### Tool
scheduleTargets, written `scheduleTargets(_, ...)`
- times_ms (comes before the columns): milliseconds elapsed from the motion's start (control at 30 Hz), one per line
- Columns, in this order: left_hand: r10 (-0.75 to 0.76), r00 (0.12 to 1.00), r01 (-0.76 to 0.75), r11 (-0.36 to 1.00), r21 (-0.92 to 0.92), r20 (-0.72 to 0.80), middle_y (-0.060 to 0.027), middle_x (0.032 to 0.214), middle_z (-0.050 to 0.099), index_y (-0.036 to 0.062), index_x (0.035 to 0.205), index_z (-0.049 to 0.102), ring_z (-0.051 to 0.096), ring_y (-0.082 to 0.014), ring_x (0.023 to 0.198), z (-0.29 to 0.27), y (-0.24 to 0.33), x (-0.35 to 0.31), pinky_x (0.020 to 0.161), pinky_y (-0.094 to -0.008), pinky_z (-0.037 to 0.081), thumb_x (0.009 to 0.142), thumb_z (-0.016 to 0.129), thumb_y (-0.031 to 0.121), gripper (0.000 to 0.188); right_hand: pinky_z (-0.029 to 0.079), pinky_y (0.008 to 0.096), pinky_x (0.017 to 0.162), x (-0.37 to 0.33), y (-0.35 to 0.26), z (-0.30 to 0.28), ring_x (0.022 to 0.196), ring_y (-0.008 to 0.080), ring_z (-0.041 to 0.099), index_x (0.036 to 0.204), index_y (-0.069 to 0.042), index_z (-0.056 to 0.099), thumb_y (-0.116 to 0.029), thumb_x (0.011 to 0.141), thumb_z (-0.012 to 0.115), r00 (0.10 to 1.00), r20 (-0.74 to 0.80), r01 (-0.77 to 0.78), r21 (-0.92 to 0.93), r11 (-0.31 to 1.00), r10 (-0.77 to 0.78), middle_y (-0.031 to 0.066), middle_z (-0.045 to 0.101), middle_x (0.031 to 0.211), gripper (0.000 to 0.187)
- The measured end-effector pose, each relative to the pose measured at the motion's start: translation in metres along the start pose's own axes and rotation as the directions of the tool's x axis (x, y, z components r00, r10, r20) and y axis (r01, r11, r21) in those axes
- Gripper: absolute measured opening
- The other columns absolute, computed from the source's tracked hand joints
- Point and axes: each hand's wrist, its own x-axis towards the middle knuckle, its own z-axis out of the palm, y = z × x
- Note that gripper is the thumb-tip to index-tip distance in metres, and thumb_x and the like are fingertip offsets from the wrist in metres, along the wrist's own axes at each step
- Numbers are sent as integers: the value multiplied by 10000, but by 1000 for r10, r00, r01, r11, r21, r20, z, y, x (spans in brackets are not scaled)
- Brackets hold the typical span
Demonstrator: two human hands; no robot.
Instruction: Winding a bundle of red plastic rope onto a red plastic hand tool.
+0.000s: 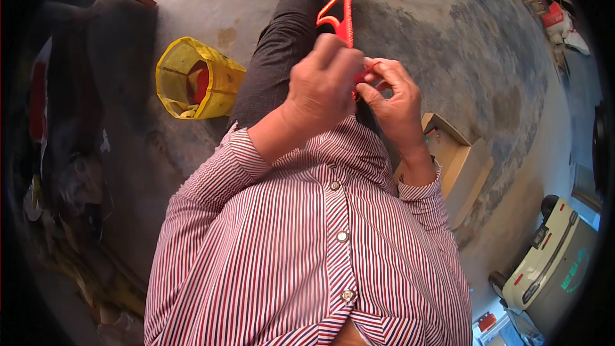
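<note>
Over my lap, my right hand [394, 99] pinches a thin red cord [366, 73] between thumb and fingers. Close beside it, my left hand [325, 80] is curled with its back toward me and slightly blurred; what its fingers hold is hidden. Just beyond the hands, a red strip-like piece with a bright orange-red edge [346, 16] lies bent in a narrow loop along my dark trouser leg [272, 57]. Its lower end disappears behind my left hand, so I cannot tell whether the cord joins it.
A yellow bag [224, 86] with something red inside stands on the concrete floor left of my leg. By my right forearm is an open cardboard box [445, 147]. A pale green case with dark wheels [541, 253] lies at the lower right. Dark clutter fills the left side.
</note>
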Motion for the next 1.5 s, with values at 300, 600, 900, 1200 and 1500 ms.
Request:
scheduleTargets(300, -692, 674, 734, 586, -343, 259, 13, 848, 579, 10, 978, 586, 501, -56, 785, 6, -52, -26, 718, -211, 442, 959, 588, 130, 121, 539, 299, 835, 8, 29, 1, 912, 222, 660, 1101, 3, 655, 14, 732, 673, 994, 110, -13, -24, 1000, 15, 130, 626, 1062, 369)
scheduleTargets(600, -589, 761, 636, 760, -133, 271, -140, 897, 591, 5, 1152, 563, 604, -277, 819, 20, -20, -52, 807, -313, 489, 877, 680, 226, 371, 503, 390, 733, 5, 44, 20, 821, 331, 633, 1001, 4, 630, -70, 742, 716, 977, 213, 110, -360, 926, -33, 159, 603, 868, 283)
scheduleTargets(900, -839, 407, 764, 96, -638, 361, 38, 669, 554, 122, 801, 550, 373, -18, 460, -4, -21, -16, 390, -199, 253, 850, 706, 220, 191, 481, 365, 933, 7, -1, 4, 1029, 274, 594, 1107, -29, 672, -122, 676, 801, 983, 117, 159, -182, 970, -139, 94, 630, 1100, 460)
scheduleTargets(1200, -584, 355, 718, -331, -613, 730, 52, 638, 453, 88, 832, 551, 347, -29, 467, -8, -28, -15, 409, -195, 229, 894, 665, 149, 144, 432, 390, 1030, 8, -20, -18, 1103, 245, 596, 1159, -22, 631, -131, 736, 823, 977, 118, -214, 450, 867, 180, 108, 587, 1279, 477)
scheduleTargets(1500, -604, 142, 897, -257, -360, 785, -19, 759, 597, 75, 939, 553, 562, -92, 626, 23, -19, -26, 462, -205, 378, 927, 588, 203, 132, 440, 453, 957, 21, -29, -127, 995, 199, 596, 1087, -22, 530, -446, 946, 559, 995, -96, 79, 924, 373, 27, 109, 612, 1071, 448)
